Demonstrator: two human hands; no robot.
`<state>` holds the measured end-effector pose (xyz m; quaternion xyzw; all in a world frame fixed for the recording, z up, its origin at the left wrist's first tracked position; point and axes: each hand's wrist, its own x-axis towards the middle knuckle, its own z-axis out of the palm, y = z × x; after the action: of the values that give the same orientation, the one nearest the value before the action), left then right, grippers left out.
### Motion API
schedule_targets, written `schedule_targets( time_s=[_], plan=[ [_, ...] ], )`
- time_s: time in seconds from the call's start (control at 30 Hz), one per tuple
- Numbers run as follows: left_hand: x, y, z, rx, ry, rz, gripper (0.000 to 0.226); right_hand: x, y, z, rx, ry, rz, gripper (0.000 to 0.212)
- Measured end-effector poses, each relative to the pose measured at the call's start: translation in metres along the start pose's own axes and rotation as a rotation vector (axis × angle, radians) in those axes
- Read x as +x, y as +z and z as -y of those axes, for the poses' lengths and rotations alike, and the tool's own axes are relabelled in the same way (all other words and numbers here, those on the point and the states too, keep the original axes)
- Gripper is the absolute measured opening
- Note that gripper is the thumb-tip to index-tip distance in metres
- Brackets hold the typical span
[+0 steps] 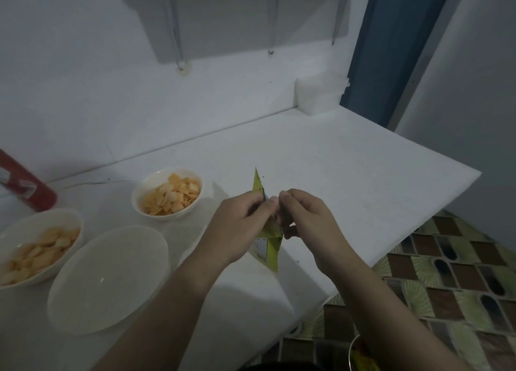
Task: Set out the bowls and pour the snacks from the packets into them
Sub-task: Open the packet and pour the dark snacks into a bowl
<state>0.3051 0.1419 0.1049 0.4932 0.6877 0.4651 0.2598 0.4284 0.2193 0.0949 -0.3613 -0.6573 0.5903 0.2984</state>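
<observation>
A yellow-green snack packet [270,249] hangs upright above the white counter [349,180], pinched at its top edge by both hands. My left hand [240,222] grips it from the left and my right hand [304,217] from the right, thumbs almost touching. Three white bowls stand to the left: one at the back [167,194] holds orange chips, one at the far left [36,245] holds paler chips, and the large front one [109,278] has nothing in it.
A red cylindrical object [25,186] lies at the far left by the wall. A white box [321,94] sits in the back right corner. The counter's edge drops off to a patterned tile floor [446,281] on the right.
</observation>
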Motion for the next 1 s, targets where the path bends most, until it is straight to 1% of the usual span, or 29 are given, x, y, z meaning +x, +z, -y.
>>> schedule_targets(
  time_s=[0.1, 0.23, 0.33, 0.4, 0.53, 0.63, 0.73, 0.8, 0.9, 1.0],
  plan=[
    [0.004, 0.000, 0.003, -0.071, -0.011, 0.046, 0.036, 0.001, -0.002, -0.001, -0.031, 0.002, 0.009, 0.038],
    [0.005, 0.002, 0.005, -0.238, -0.129, 0.038, 0.039, 0.002, -0.002, -0.002, -0.052, 0.018, 0.034, 0.038],
    [0.004, 0.001, 0.006, -0.262, -0.162, 0.070, 0.040, 0.002, 0.000, -0.003, -0.040, 0.043, 0.045, 0.038],
    [0.004, 0.000, 0.006, -0.278, -0.184, 0.062, 0.040, 0.002, 0.002, -0.002, -0.030, 0.054, 0.066, 0.040],
    [0.003, -0.005, 0.008, -0.204, -0.141, 0.038, 0.032, 0.001, 0.006, 0.004, -0.073, 0.059, 0.116, 0.041],
    [0.004, -0.009, 0.008, -0.151, -0.111, 0.080, 0.028, 0.001, 0.008, 0.007, -0.123, 0.048, 0.150, 0.043],
    [0.006, -0.012, 0.006, -0.178, -0.092, 0.137, 0.024, 0.002, 0.007, 0.010, -0.180, 0.048, 0.177, 0.047],
    [0.005, -0.012, 0.007, -0.191, -0.075, 0.149, 0.022, 0.002, 0.005, 0.013, -0.201, 0.054, 0.199, 0.044],
    [0.004, -0.007, 0.007, -0.218, -0.059, 0.115, 0.023, 0.002, 0.003, 0.017, -0.282, 0.033, 0.204, 0.038],
    [0.004, -0.003, 0.010, -0.250, -0.074, 0.052, 0.028, 0.001, 0.002, 0.020, -0.269, 0.057, 0.238, 0.033]
  ],
)
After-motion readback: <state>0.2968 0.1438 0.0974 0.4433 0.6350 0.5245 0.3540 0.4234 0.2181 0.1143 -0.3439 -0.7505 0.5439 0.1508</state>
